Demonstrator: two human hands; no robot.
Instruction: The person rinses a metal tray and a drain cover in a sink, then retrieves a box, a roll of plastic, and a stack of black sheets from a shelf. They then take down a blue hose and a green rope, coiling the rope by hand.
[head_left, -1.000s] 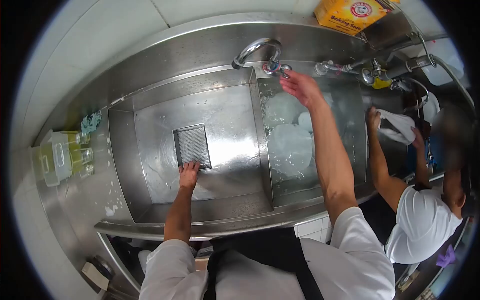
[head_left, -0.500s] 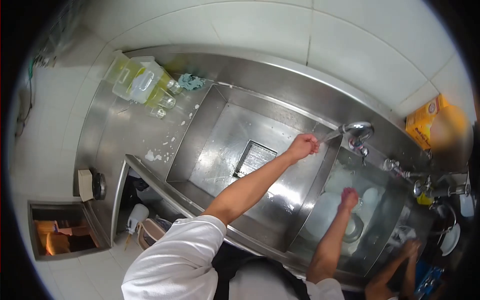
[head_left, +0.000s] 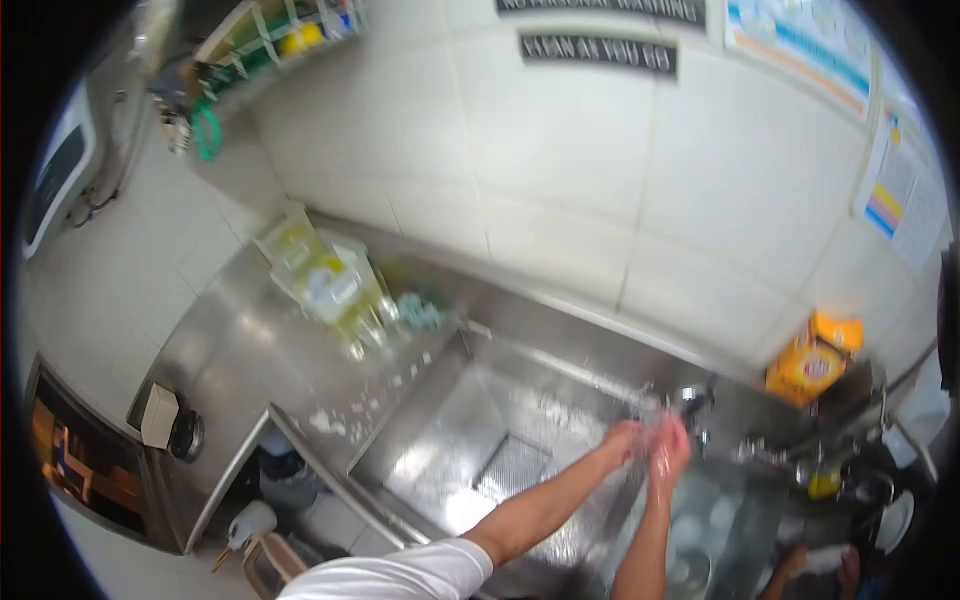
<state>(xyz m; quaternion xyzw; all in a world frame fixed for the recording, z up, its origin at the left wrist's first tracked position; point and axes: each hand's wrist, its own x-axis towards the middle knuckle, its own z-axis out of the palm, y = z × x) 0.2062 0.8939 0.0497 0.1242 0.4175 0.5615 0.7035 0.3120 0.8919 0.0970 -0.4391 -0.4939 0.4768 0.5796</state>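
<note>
Both of my hands are close together at the tap (head_left: 690,396), above the divider between two steel basins. My left hand (head_left: 622,443) is wet and reaches in from the left basin's side. Beside it, my right hand (head_left: 668,448) points upward, with water shining on its wrist. Blur and splashing water hide how the fingers lie, and I see no object in either hand. Below my right hand, the water-filled basin (head_left: 640,530) holds pale round dishes (head_left: 690,530). The left basin (head_left: 490,400) has a perforated drain plate (head_left: 513,466).
Clear yellow-tinted containers (head_left: 335,285) and a teal cloth (head_left: 418,312) lie on the left drainboard (head_left: 250,330). An orange box (head_left: 815,360) stands by the wall at right. Another person's hands (head_left: 845,570) hold a white item at bottom right.
My right hand has risen from over the water-filled basin to join my left hand by the tap. The view has tilted up, showing more wall and signs.
</note>
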